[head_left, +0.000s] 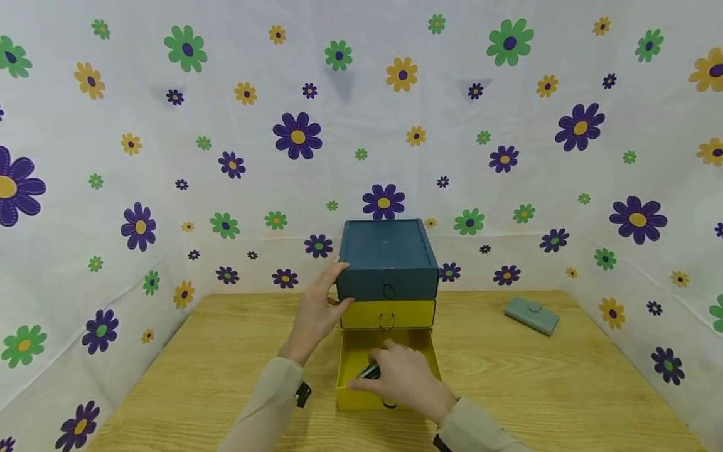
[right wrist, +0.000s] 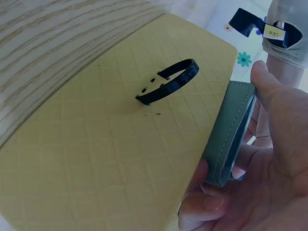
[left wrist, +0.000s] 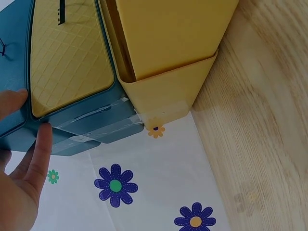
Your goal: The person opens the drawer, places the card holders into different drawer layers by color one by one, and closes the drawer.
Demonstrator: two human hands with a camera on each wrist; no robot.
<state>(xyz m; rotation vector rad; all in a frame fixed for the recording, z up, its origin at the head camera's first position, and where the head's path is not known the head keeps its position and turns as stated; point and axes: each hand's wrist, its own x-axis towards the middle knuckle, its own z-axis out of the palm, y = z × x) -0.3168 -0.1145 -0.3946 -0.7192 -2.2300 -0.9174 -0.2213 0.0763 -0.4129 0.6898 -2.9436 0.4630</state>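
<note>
A three-tier stack of small drawers stands on the table, with a blue top unit and a yellow middle drawer. The bottom yellow drawer is pulled out toward me. My left hand rests on the stack's left front corner, thumb at the front and fingers along the side. Over the open drawer, my right hand holds a green stitched wallet between thumb and fingers. Part of that wallet is hidden behind the hand in the head view.
Another green wallet with a snap tab lies on the table to the right of the stack. Black pull rings, such as the bottom drawer's ring, stick out from the drawer fronts. A flower-printed white cloth surrounds the table's back and sides.
</note>
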